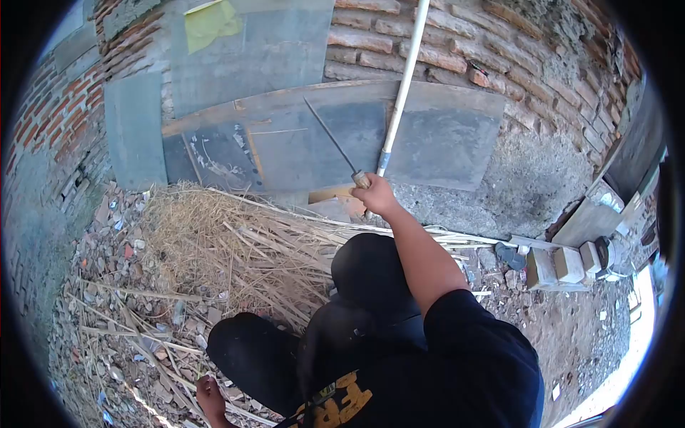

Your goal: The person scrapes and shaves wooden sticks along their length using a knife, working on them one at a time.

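Note:
My right hand [375,196] is closed around the wooden handle of a long knife [330,133]. Its narrow dark blade points up and to the left, in front of grey boards [349,128] leaning on the wall. Close by the handle stands a white pipe [404,85] with a blue band, running up the wall. At the lower left, beside my knee, my left hand [210,394] hangs low with its fingers curled; I cannot make out what is in them. Split bamboo strips [278,257] and a heap of pale shavings [189,228] lie before my knees.
A brick wall [457,43] rises ahead. Rubble [107,250] and loose strips cover the ground at left. To the right are several blocks [556,267], a dark shoe-like object [509,255] and leaning boards [592,214]. A yellow sheet [212,25] hangs above.

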`<state>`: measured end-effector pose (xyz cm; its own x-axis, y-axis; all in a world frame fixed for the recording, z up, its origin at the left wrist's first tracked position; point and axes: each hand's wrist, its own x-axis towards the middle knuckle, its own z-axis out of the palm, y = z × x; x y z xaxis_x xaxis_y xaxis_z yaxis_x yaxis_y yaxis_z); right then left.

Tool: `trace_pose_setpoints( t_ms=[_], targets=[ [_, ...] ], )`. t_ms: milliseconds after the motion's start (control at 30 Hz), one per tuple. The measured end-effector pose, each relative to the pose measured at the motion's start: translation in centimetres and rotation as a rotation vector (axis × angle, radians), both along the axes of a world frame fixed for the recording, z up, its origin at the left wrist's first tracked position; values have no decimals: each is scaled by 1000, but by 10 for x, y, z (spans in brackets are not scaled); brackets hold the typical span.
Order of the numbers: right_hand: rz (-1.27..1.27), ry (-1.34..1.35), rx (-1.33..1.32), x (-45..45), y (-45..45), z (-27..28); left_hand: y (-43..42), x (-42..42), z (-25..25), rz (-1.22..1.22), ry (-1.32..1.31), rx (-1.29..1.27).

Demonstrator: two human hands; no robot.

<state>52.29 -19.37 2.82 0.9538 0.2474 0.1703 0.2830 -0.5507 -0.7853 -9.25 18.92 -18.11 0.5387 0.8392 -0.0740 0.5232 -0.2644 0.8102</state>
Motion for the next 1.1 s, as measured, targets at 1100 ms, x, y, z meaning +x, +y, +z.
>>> trace_pose_setpoints(
  t_ms=[1100],
  targets=[
    [-183,168,-565,-45,-212,-316,-29,228,176,-120,-160,162]
  ],
)
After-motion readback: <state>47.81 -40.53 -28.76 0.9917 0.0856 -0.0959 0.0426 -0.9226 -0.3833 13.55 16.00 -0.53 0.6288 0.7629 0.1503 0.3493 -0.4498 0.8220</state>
